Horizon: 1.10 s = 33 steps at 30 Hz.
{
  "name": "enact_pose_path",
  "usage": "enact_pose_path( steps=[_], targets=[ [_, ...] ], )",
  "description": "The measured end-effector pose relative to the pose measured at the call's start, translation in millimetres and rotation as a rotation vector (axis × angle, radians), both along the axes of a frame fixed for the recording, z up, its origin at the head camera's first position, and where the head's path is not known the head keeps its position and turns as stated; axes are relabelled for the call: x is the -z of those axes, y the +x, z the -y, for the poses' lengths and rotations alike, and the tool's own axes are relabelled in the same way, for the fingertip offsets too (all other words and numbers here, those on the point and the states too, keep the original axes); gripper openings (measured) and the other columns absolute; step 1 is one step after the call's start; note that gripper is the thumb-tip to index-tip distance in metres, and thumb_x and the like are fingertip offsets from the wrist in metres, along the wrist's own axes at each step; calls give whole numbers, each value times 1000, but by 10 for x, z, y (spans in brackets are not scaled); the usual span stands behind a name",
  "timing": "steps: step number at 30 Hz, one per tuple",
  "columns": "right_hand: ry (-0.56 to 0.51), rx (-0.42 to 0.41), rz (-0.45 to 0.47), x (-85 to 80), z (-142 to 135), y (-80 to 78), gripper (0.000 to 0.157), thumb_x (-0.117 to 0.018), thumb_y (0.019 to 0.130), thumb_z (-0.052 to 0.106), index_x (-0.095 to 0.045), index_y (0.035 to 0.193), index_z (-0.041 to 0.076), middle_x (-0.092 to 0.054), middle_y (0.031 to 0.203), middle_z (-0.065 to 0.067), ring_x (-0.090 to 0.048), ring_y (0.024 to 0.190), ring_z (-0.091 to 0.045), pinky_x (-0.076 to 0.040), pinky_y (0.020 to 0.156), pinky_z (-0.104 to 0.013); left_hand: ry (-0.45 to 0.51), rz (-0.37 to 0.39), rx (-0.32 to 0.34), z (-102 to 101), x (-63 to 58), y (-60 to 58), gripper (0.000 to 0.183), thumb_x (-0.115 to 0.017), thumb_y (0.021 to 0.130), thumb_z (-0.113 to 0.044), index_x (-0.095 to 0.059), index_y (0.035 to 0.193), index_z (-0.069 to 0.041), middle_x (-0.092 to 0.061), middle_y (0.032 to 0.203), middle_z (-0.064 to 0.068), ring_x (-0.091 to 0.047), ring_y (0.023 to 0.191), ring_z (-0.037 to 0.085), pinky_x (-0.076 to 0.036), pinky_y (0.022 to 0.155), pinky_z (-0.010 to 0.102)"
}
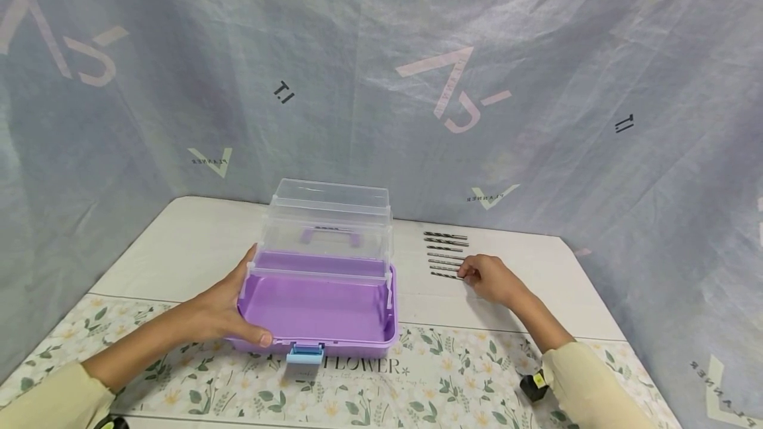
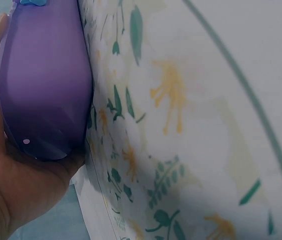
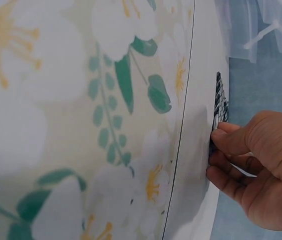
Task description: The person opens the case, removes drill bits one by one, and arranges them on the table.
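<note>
A purple toolbox [image 1: 352, 349] with a blue latch [image 1: 306, 352] stands opened on the table, its clear plastic trays [image 1: 328, 207] raised at the back. My left hand [image 1: 217, 313] grips the box's left end, thumb over the front corner; the left wrist view shows the palm against its purple wall [image 2: 46, 75]. To the right of the box, several drill bits [image 1: 446, 243] lie in a column. At the nearest drill bit [image 1: 442, 275], my right hand [image 1: 491, 279] pinches the right end between thumb and fingers. In the right wrist view, that bit's spiral part [image 3: 218, 95] extends beyond the fingertips.
A floral-printed mat [image 1: 453, 376] covers the front of the white table [image 1: 524, 243]. Behind it hangs a grey-blue printed cloth [image 1: 334, 118], which also closes off both sides. A purple carry handle [image 1: 330, 236] shows through the clear trays.
</note>
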State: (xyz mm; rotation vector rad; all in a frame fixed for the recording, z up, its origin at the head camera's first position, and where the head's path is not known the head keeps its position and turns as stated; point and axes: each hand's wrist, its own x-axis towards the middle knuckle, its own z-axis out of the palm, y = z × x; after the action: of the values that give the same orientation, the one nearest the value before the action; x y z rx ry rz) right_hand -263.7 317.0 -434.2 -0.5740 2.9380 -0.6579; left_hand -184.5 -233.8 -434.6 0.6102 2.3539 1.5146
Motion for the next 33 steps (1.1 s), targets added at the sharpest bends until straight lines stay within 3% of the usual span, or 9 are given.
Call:
enact_pose_path(
  steps=[9,18,25,33],
  targets=[
    [12,-8,-9,-68,16,15,22,-64,104,-10,-80,105,5,-79,100,-7,-69,91,-17,-59,81,-40,8,5,12,-2,3,-8,165,-107,71,-16,16,181,-31,-46,162,30,-69,122,36,-60,101,51],
    [23,15,-20,-157,85,-92,28,-58,105,-11,-82,109,5,-80,107,-11,-73,98,-24,-60,86,-46,6,13,1,-4,-15,1,165,-107,71,-16,15,181,-34,-48,160,31,-69,122,36,-59,101,53],
    [-7,-6,-36,-264,186,-152,23,-59,108,-8,-80,114,0,-79,108,-15,-68,91,-21,-57,82,-42,-27,-32,-12,-11,-1,-5,171,-110,68,-19,18,180,-25,-50,162,30,-70,123,32,-54,109,58],
    [-18,-19,-39,-393,362,-213,24,-57,110,-6,-78,121,-3,-80,115,-20,-69,95,-23,-58,86,-44,-32,-35,-18,-4,6,4,170,-110,68,-20,18,181,-25,-52,162,28,-69,124,32,-53,110,60]
  ],
)
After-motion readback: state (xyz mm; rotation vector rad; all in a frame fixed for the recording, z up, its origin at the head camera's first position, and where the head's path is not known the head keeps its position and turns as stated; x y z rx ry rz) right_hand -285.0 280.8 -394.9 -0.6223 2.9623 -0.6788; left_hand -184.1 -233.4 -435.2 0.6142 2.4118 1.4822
